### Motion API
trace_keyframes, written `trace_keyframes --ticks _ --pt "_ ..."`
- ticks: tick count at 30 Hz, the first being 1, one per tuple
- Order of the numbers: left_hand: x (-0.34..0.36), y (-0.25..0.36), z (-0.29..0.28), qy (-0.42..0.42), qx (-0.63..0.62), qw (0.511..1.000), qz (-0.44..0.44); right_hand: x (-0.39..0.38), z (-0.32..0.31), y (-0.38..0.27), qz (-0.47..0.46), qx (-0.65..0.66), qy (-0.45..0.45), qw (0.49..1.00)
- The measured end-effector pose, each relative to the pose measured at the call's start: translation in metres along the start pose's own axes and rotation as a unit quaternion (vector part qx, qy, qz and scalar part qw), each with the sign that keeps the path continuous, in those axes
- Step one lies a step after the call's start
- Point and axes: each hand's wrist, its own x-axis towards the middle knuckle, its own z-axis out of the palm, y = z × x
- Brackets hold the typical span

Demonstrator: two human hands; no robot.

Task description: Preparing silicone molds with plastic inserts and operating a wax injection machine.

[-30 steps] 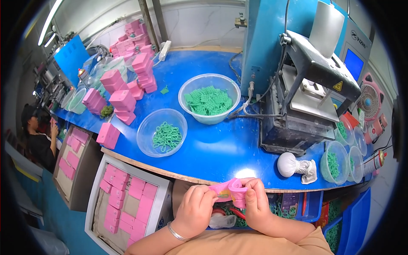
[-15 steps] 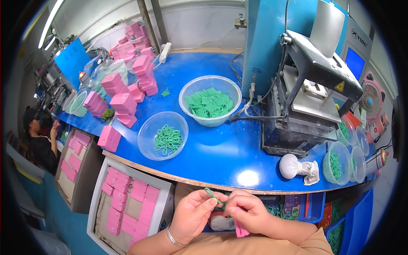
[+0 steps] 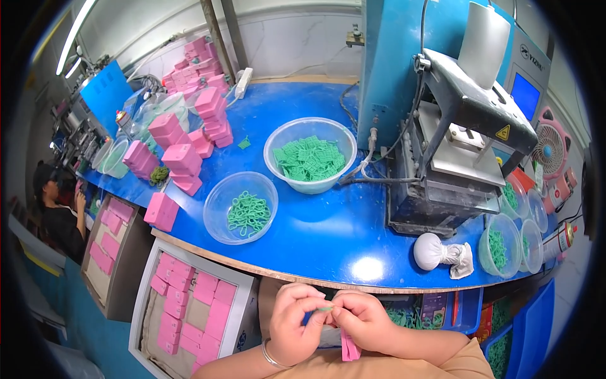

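Observation:
Just beyond the table's front edge, my left hand [image 3: 295, 326] and my right hand [image 3: 363, 318] meet fingertip to fingertip. A small green piece [image 3: 324, 309] shows between them, pinched by my left thumb and finger; most of it is hidden. My right hand is closed, with a narrow pink strip-like thing [image 3: 350, 348] sticking out below its fingers. Beyond the hands, a clear bowl [image 3: 213, 211] holds green loop-shaped pieces [image 3: 249, 213]. Farther back, another bowl [image 3: 276, 161] holds flat green lattice pieces [image 3: 312, 158].
A press machine [image 3: 442, 196] stands at right, with a white cloth-wrapped bulb [image 3: 430, 251] before it. Small tubs [image 3: 499, 245] of green pieces and a spray can [image 3: 560, 239] sit farther right. Pink blocks [image 3: 183, 161] are stacked at left; a tray [image 3: 237, 284] of pink blocks stands below.
The green loop rising above my left fingers has dropped down, and only a sliver shows now. My hands have come closer together, and the view has shifted slightly.

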Motion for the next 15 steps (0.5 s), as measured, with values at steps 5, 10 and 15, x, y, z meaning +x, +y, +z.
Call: trace_keyframes --ticks 5,10,15 --pt "0.008 0.008 -0.004 -0.003 0.066 0.989 0.135 0.002 0.0 0.009 0.223 0.268 0.003 0.937" --pt "0.003 0.007 0.004 -0.032 -0.342 0.924 -0.168 -0.011 -0.003 0.014 0.064 0.299 0.0 0.952" --pt "-0.007 0.002 0.009 -0.041 -0.475 0.851 -0.22 -0.013 -0.002 0.014 -0.009 0.216 -0.004 0.976"
